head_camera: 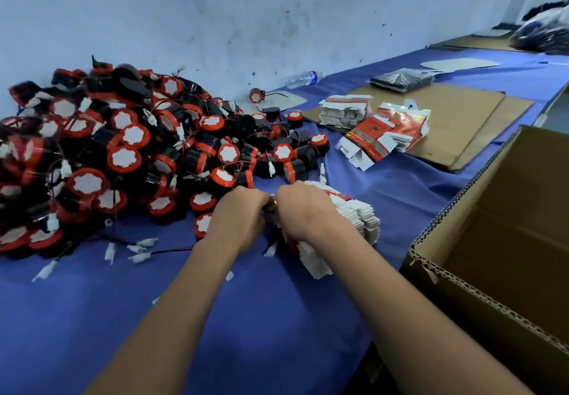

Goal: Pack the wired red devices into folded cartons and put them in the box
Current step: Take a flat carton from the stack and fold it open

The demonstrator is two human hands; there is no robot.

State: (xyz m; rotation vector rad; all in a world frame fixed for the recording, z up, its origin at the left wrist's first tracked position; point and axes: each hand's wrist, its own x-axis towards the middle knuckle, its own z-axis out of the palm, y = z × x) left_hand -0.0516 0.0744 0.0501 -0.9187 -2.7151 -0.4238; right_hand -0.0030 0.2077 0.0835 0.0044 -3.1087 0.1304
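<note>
A big heap of red and black wired devices (123,154) with white faces covers the left of the blue table (215,317). In front of it my left hand (243,216) and my right hand (303,211) meet with curled fingers over a stack of flat white and red cartons (354,219). Both hands seem to grip something small between them; what it is stays hidden behind the fingers. The open brown cardboard box (498,240) stands at the right.
Two more carton stacks (345,111) (388,136) lie on brown cardboard sheets (462,117) at the back right. A plastic water bottle (304,79) lies by the wall. Loose white connectors (138,250) on wires trail across the cloth at the left.
</note>
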